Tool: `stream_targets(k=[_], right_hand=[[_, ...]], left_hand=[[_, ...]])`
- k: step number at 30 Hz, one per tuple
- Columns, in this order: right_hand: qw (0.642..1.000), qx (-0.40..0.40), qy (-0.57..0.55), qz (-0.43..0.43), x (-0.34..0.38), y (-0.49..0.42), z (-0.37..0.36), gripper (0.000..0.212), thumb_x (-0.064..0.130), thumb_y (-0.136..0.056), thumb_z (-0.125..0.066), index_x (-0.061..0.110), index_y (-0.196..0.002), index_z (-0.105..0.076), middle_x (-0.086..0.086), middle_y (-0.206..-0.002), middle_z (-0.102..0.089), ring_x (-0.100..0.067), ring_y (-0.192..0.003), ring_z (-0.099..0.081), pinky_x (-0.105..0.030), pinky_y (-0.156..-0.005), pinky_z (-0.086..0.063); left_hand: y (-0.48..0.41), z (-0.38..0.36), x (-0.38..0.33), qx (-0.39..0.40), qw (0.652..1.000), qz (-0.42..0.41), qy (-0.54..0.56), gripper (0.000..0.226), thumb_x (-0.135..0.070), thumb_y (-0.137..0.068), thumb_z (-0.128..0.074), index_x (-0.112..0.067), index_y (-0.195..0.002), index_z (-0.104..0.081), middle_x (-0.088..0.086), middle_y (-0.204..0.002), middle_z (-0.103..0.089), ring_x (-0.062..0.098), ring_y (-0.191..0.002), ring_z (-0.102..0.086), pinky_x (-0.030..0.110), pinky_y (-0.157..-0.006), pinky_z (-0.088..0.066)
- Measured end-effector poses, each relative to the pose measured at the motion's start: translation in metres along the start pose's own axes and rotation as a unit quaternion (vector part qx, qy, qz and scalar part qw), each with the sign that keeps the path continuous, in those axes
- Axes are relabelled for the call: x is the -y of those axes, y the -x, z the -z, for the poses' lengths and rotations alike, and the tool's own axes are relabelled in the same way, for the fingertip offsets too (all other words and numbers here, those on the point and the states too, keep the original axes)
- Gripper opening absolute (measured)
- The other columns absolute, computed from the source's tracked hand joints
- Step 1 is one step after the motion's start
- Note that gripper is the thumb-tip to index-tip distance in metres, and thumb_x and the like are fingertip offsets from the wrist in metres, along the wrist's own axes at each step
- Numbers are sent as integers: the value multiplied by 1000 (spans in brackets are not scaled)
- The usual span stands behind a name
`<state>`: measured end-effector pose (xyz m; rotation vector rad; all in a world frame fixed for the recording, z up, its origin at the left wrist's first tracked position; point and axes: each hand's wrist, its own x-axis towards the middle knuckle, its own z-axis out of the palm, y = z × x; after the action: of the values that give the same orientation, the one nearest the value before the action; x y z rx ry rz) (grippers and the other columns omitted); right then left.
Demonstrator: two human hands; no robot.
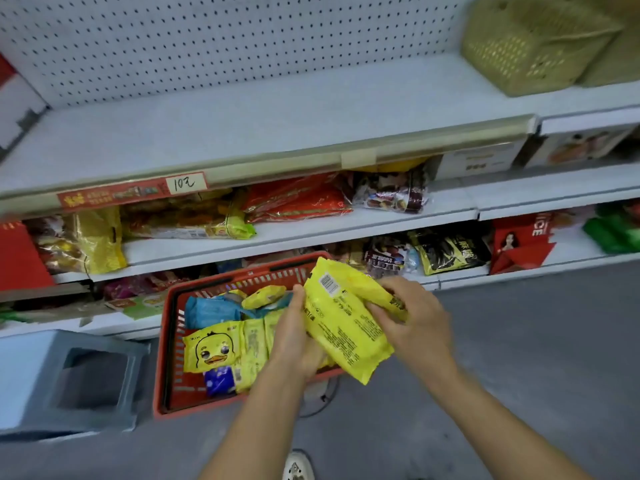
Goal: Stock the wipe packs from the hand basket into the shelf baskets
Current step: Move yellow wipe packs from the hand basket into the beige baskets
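- Gripping a bright yellow plastic wipe pack (pixel 346 327) from both sides, the left hand (pixel 294 337) curls round its 9 o'clock edge and the right hand (pixel 412 317) pinches its 3 o'clock edge. The pack is held tilted above the 3 o'clock rim of the hand basket.
- Its printed back faces up, with a white barcode label near the top and rows of small black text too blurred to read. A second yellow pack may lie behind it, though the overlap makes that hard to tell.
- The red slotted plastic hand basket (pixel 166 358) sits on the grey floor and holds more packs. One is a yellow pack with a cartoon duck face (pixel 211 348), with a light blue pack (pixel 207 311) at its 12 o'clock and a small dark blue pack (pixel 220 381) at its 6 o'clock.
- An olive-green woven plastic shelf basket (pixel 530 46) stands on the top white shelf at 1 o'clock in the view, well apart from both hands.
- At 10 o'clock, a white handwritten price tag (pixel 185 183) on the shelf edge reads "10元".
- At 3 o'clock, a red carton (pixel 519 244) shows the letters "ICE".
- A grey plastic stool (pixel 79 382) stands just beside the basket at 8 o'clock.
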<state>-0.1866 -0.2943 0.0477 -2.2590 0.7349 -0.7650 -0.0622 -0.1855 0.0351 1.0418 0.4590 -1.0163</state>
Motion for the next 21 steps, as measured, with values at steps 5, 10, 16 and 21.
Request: stream_targets(k=[5, 10, 16, 21], right_hand=[[963, -54, 158, 213, -39, 2, 90, 32, 17, -79, -65, 31, -107, -57, 13, -106, -69, -12, -95, -60, -34, -73, -42], [909, -108, 236, 325, -81, 1, 164, 18, 13, -91, -60, 26, -102, -66, 9, -111, -70, -19, -96, -65, -36, -74, -44], [931, -59, 232, 277, -120, -8, 228, 26, 27, -88, -59, 30, -113, -65, 7, -124, -64, -16, -113, -57, -41, -90, -41], [998, -55, 38, -18, -138, -19, 267, 63, 70, -82, -42, 39, -136, -46, 15, -146, -39, -6, -136, -29, -35, -112, -22]], left_hand=[[23, -66, 53, 30, 998, 50, 28, 59, -48, -99, -43, 1, -129, -55, 27, -119, -65, 40, -112, -62, 57, -91, -49], [56, -134, 88, 200, 978, 52, -40, 73, -58, -87, -54, 3, -127, -58, 27, -128, -60, 40, -120, -58, 57, -104, -41], [72, -203, 127, 120, 978, -110, -130, 37, -10, -84, -70, -1, -119, -59, 22, -113, -69, 39, -103, -67, 62, -88, -51], [54, -248, 125, 108, 968, -171, -146, 36, -6, -86, -70, -3, -119, -57, 16, -102, -73, 32, -86, -73, 41, -61, -59]])
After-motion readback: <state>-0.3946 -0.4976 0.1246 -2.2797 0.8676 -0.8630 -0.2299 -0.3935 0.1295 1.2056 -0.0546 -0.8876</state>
